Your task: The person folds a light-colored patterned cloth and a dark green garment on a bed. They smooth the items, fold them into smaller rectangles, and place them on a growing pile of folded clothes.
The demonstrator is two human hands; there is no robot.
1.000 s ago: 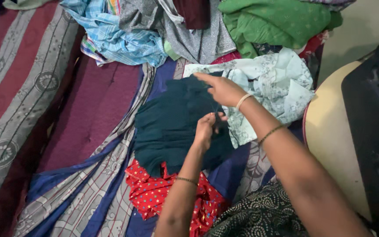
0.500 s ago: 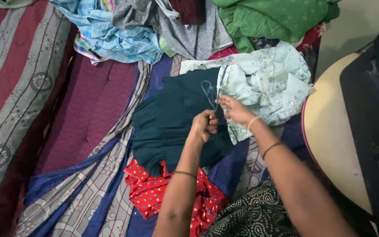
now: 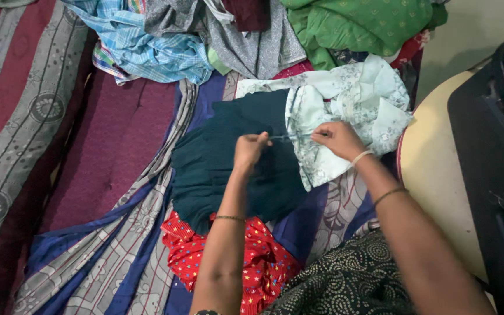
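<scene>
Hands moved together since earlier: left hand (image 3: 250, 149) and right hand (image 3: 335, 139) fingers now pinched shut on thin drawstring (image 3: 291, 136), stretched taut over dark green garment (image 3: 228, 157); pale printed garment (image 3: 351, 111) alongside.

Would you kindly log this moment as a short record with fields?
Left hand: pinches one end of a thin thread or string
Right hand: pinches the other end
String: taut between the hands
Beneath: dark teal garment, pale printed cloth overlapping it
Near: red starred cloth
Behind: blue checked cloth, green cloth
Surface: striped bedcover
</scene>
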